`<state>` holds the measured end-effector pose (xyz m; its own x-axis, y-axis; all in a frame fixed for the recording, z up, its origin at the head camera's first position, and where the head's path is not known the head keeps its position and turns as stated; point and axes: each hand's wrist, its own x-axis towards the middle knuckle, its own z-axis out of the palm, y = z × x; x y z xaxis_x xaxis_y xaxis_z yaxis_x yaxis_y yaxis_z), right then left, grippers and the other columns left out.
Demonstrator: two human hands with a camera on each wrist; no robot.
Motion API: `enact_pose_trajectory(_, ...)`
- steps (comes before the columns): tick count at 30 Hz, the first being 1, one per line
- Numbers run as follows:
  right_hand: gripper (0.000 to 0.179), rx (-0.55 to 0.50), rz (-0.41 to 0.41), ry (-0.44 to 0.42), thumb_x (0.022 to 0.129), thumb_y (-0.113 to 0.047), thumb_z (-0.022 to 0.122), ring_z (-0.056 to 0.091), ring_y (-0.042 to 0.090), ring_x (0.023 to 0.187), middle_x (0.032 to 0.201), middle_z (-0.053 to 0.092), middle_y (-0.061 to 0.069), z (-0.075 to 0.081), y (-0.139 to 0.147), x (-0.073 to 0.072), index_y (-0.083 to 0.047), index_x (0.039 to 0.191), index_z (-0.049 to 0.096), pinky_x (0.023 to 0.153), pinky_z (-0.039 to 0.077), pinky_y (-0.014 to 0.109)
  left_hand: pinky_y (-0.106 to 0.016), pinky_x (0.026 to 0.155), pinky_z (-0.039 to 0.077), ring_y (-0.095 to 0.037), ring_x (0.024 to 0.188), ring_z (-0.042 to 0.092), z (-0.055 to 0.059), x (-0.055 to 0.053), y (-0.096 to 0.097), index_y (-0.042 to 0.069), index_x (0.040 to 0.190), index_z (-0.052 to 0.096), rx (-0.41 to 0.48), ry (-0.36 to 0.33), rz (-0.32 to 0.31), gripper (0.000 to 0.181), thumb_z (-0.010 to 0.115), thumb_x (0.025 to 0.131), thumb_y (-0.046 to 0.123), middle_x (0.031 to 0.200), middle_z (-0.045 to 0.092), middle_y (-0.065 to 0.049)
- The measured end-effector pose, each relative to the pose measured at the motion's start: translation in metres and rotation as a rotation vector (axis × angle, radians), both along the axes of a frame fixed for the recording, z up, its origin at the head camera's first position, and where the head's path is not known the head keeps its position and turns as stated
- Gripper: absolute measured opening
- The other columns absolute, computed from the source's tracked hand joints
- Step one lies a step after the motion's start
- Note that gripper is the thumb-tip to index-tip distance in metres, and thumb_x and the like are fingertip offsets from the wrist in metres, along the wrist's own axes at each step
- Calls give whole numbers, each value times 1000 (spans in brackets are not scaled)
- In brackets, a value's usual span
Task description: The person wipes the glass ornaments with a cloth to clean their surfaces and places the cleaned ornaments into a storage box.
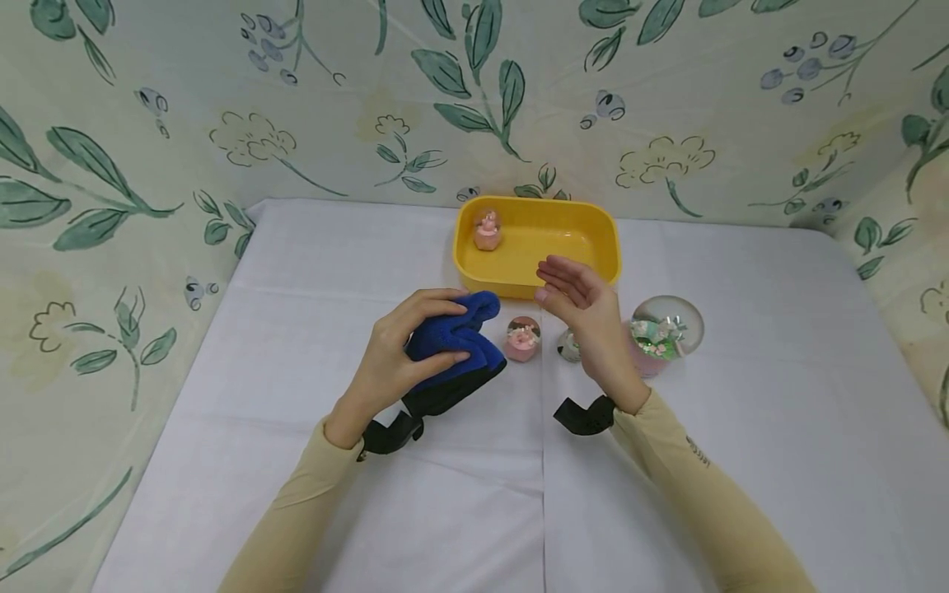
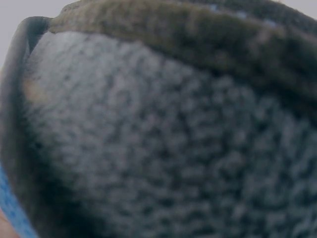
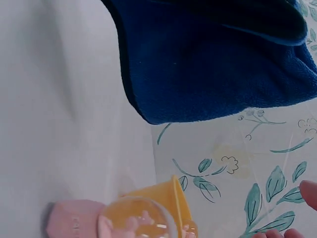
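My left hand (image 1: 381, 354) grips a folded blue cloth (image 1: 452, 338) with a dark underside, thumb on the near side and fingers over the top. The cloth's grey, nubby face fills the left wrist view. My right hand (image 1: 596, 329) is raised, palm toward the cloth, with its fingers extended and nothing held. Between the hands stands a small pink snow globe (image 1: 522, 339). A second small globe (image 1: 567, 346) is partly hidden by the right hand. Just right of that hand sits a large snow globe (image 1: 670, 329) on a pink base, with green and white figures inside.
Behind the hands is a yellow tray (image 1: 493, 284), with another small pink snow globe (image 1: 487, 231) in its left end. A white cloth (image 1: 771, 395) covers the table. Floral fabric (image 1: 341, 107) hangs behind it and at the sides.
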<state>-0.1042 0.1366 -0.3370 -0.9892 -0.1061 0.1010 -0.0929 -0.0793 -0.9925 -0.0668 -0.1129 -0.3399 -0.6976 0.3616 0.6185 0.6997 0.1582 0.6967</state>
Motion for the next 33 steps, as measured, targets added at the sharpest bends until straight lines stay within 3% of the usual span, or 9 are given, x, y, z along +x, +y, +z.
enact_pose_trajectory(15,53,10,-27,-51,87,4,66,48,27,124,135,49,20,-43,-6,17,5,135,44,105,35,31,-40,102,40,-29,119,52,-1,1,0,2,116,59,3,-6,-1,51,80,70,-8,128,56,-16)
enact_pose_trajectory(27,56,-13,-17,-63,86,7,66,45,26,126,137,44,23,-62,-10,18,7,136,41,107,32,31,-40,102,40,-29,119,51,-2,0,0,2,116,59,2,-4,-8,50,80,71,-6,128,56,-16)
enact_pose_trajectory(33,58,34,4,-69,85,10,64,44,26,125,136,45,24,-73,-13,20,7,137,40,109,29,34,-40,102,40,-29,119,51,-2,0,0,2,116,59,-2,-1,-7,52,80,69,-8,128,56,-15)
